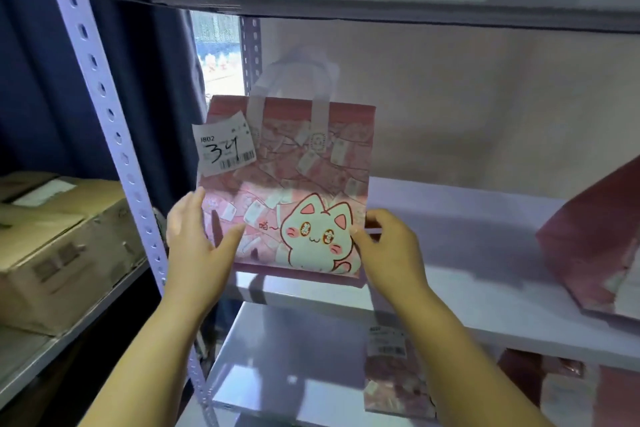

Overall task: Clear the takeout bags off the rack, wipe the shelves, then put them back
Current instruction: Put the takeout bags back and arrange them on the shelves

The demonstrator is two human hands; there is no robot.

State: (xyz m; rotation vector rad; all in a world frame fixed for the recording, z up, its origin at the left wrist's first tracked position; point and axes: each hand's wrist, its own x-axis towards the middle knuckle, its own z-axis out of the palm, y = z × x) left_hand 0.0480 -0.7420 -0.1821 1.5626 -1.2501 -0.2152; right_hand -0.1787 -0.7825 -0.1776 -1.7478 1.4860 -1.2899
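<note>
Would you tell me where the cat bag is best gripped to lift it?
Likely its lower side edges, left hand and right hand coming from either side: the cat bag stands upright on the shelf edge, both sides free.

Storeroom: steel rack (pixel 104 104), cardboard boxes (pixel 62 246)

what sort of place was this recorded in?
Probably a takeout order pickup or storage spot: a metal rack with bare shelves, a pink bag carrying a numbered order slip, and cardboard boxes alongside.
</note>
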